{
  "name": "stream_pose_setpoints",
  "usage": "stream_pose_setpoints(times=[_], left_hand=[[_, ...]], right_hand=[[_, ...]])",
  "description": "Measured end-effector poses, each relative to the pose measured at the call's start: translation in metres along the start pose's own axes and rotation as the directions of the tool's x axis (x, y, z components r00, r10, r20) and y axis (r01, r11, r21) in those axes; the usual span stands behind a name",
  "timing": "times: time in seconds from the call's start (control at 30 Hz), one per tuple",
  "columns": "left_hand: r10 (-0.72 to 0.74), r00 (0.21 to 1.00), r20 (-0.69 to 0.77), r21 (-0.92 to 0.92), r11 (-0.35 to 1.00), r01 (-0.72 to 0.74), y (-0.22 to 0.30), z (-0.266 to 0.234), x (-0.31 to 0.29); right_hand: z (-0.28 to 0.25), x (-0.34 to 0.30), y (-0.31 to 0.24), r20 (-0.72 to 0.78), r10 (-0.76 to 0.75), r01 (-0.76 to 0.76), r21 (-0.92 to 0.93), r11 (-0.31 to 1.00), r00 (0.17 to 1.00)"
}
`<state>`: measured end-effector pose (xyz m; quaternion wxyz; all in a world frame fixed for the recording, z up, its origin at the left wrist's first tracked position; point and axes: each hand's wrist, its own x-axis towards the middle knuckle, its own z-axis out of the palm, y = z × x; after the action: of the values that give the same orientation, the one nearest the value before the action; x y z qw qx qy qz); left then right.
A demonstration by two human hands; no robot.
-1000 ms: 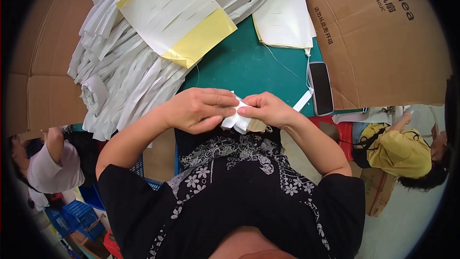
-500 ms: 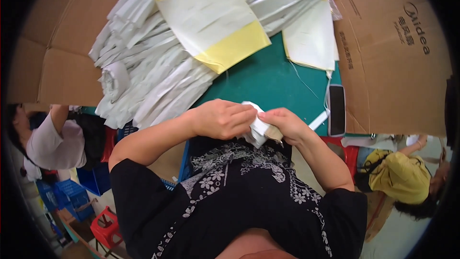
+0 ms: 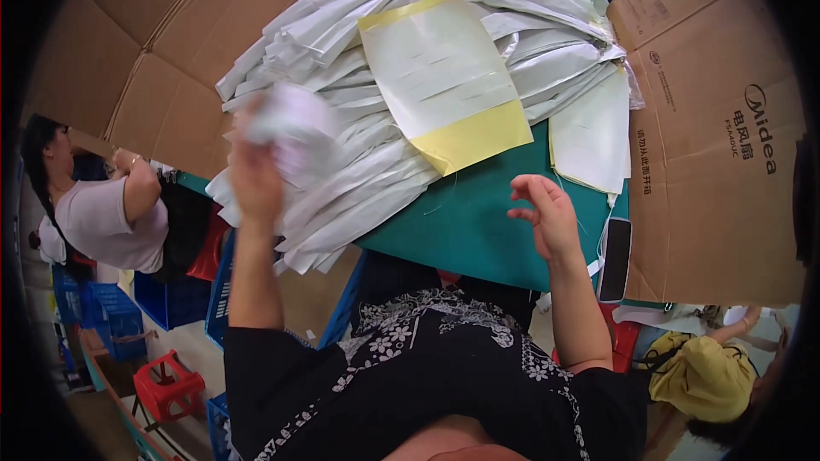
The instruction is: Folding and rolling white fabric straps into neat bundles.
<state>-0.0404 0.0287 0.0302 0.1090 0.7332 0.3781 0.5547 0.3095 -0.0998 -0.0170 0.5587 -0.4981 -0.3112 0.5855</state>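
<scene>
My left hand (image 3: 256,172) is raised over the left side of a pile of long white strips (image 3: 342,166). Its fingers are closed on a white bundle (image 3: 301,132), which motion smears so that its exact kind does not show. Over the green tabletop (image 3: 461,213), my right hand (image 3: 548,209) hovers with fingers apart and bent, holding nothing. A white sheet with yellow bands (image 3: 444,77) lies across the pile. Another white sheet with a yellow edge (image 3: 589,132) rests to its right, just beyond my right hand.
Brown cardboard walls (image 3: 709,145) flank the table. A dark phone-like slab (image 3: 614,260) lies along the right edge. Blue crates (image 3: 171,299) and a red stool (image 3: 168,384) stand on the floor to the left. People (image 3: 102,205) sit at both sides.
My hands have parted from the small folded white piece they held together. The left one has swung up and left over the pile; the right has moved forward and opened. The view has shifted.
</scene>
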Motion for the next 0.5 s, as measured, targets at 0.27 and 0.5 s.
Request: stream_pose_setpoints(times=[0.27,0.5], left_hand=[[-0.545,0.780,-0.307,0.447,0.641,0.624,-0.200,-0.081,0.044],[0.000,0.935,-0.354,0.832,0.457,0.315,-0.162,-0.052,0.033]], right_hand=[[-0.009,0.072,-0.009,-0.235,-0.514,0.273,-0.631,0.726,0.825],[-0.008,0.131,-0.020,-0.118,-0.373,0.220,-0.633,0.742,0.920]])
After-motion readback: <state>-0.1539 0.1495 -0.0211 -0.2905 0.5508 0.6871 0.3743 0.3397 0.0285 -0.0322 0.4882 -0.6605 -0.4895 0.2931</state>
